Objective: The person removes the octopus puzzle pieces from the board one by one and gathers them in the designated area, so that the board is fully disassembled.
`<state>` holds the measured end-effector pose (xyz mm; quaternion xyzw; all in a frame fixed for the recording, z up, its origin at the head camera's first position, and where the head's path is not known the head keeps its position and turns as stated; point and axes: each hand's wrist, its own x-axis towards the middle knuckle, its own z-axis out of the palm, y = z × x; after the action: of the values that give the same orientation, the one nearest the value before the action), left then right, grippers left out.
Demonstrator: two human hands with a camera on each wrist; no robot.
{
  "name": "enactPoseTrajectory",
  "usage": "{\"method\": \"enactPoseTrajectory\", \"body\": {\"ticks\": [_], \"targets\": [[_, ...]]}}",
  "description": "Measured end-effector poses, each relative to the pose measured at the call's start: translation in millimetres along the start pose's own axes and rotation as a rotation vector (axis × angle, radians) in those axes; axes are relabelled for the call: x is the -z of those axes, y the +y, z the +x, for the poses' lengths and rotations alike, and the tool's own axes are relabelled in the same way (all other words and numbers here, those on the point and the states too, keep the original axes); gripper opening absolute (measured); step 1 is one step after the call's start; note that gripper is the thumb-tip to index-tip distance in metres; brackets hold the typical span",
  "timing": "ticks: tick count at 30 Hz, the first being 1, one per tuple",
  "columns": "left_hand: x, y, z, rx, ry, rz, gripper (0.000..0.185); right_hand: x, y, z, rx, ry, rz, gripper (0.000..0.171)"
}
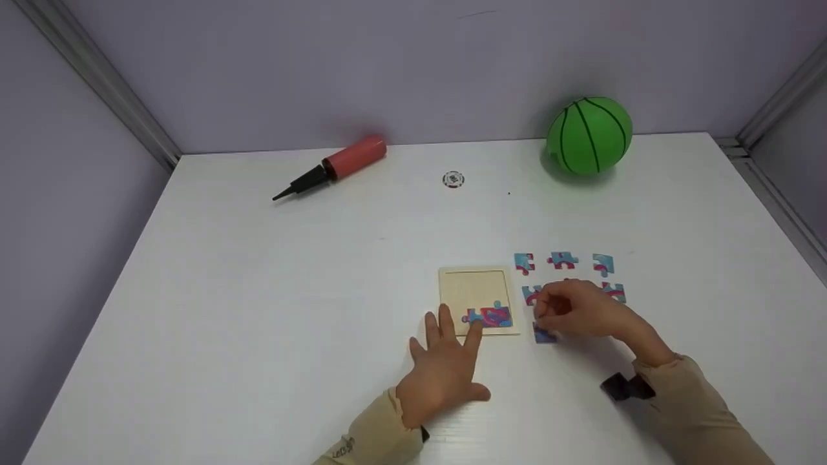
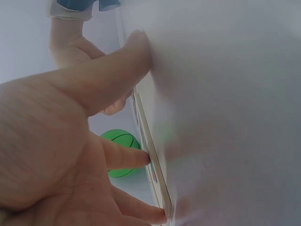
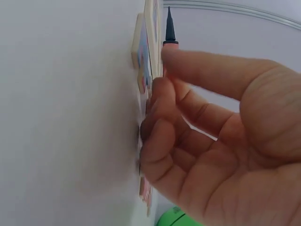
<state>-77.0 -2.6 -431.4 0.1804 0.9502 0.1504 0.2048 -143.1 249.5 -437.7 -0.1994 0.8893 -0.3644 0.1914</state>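
Observation:
My left hand spreads its fingers over the near edge of a shallow wooden puzzle tray, one fingertip overlapping the pieces inside. Two joined jigsaw pieces, pink, purple and blue, lie in the tray's lower right corner. To the right of the tray, my right hand is low over loose pieces with its fingers loosely curled. A dark blue piece shows just under its fingertips. In the right wrist view the thumb is apart from the fingers, nothing visible between them; a piece stands beside the tray.
Loose puzzle pieces lie in rows right of the tray, some partly covered by the right hand. At the back are a red and black hand pump, a round black-and-white chip and a green ball. Walls border the table.

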Motion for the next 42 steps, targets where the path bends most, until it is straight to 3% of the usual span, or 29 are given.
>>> {"method": "enactPoseTrajectory", "body": {"ticks": [3,11,26,36,42], "targets": [[0.0,1.0,0.7,0.000,0.001,-0.015,0.096,2,1,0,0.032,0.019,-0.022,0.010],[0.6,1.1,0.4,0.005,0.000,-0.024,0.091,0,-10,3,-0.002,0.041,-0.020,0.009],[1.9,8.5,7.9,-0.068,0.013,0.095,0.087,-8,-34,40,0.073,0.038,-0.005,0.007],[3.7,10.8,14.2,-0.069,-0.045,0.191,0.086,-16,-39,58,0.067,0.056,0.012,0.010],[1.5,12.7,18.3,-0.053,-0.062,0.186,0.086,-21,-37,61,0.059,0.026,0.007,0.014]]}}
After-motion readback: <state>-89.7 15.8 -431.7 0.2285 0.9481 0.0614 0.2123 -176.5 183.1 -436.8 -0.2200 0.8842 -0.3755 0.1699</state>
